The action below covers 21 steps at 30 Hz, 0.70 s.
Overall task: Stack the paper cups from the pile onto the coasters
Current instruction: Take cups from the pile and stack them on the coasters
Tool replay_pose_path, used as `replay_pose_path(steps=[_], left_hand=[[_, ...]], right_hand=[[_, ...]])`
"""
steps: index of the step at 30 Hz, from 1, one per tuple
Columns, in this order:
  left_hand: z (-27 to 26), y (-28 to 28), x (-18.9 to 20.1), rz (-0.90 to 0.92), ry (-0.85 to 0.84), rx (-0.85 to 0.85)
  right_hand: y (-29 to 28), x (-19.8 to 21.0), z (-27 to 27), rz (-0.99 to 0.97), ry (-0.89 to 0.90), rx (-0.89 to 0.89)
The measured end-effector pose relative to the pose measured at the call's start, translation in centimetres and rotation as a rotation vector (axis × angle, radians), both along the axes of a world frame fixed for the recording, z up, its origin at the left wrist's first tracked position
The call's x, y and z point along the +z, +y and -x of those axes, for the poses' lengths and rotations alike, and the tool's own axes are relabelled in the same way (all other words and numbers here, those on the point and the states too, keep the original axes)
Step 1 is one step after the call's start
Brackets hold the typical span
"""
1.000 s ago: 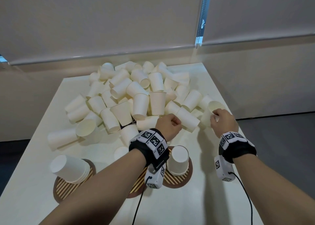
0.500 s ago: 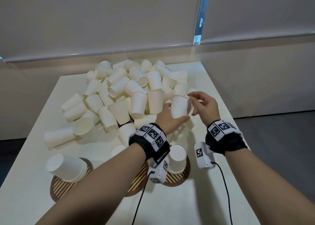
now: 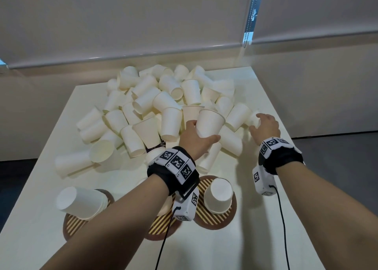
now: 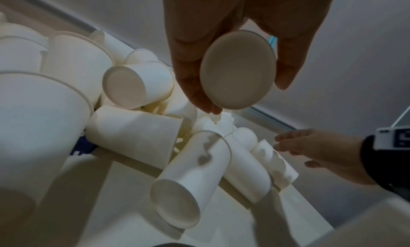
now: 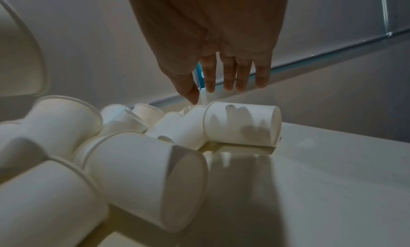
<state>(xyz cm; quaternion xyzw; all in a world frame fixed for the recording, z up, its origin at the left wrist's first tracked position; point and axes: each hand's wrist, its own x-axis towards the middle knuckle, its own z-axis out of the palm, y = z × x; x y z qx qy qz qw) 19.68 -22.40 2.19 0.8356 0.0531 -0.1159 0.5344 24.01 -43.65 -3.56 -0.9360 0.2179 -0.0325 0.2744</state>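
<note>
Thin paper: the held cup (image 3: 209,123), gripped by the left hand (image 3: 193,135) over the pile (image 3: 163,106), could crumple. The right hand (image 3: 266,125), fingers loose and apparently empty, may topple cups beyond the pile's right edge.

The left forearm (image 3: 114,214) hides most of the middle coaster (image 3: 157,226), and the right hand's (image 3: 264,126) fingertips are blurred.

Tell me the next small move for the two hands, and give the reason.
Probably lower the right hand onto the cup lying on its side at the pile's right edge and grip it. Its fingers hang straight just above that cup, holding nothing, while the left hand already grips a cup, so the right one seems to be the hand left to fill before going to the coasters.
</note>
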Motion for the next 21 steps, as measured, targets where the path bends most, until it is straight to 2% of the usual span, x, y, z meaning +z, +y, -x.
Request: replay_pose_path(steps=[7,11,15,18,21], left_hand=[[-1.0,-0.2,-1.0,-0.051,0.008,-0.031],[-1.3,-0.1,-1.3,-0.014,0.014,-0.014],[-1.0,0.0,-1.2,0.020,-0.013,-0.026],[-0.7,0.0,-0.9,0.033,-0.001,-0.039],[-0.2,0.2,-0.5,0.001,0.001,-0.071]], right_hand=[[-1.5,-1.7,-2.0,0.122,0.131,0.041],[-2.1,-2.4,-2.0,0.140,0.196,-0.017],[-2.2,-2.3,-1.0,0.039,0.217,-0.092],[-2.5,-1.5,0.3,-0.061,0.196,-0.220],[-3.2,-0.5,1.8,-0.236,0.121,-0.308]])
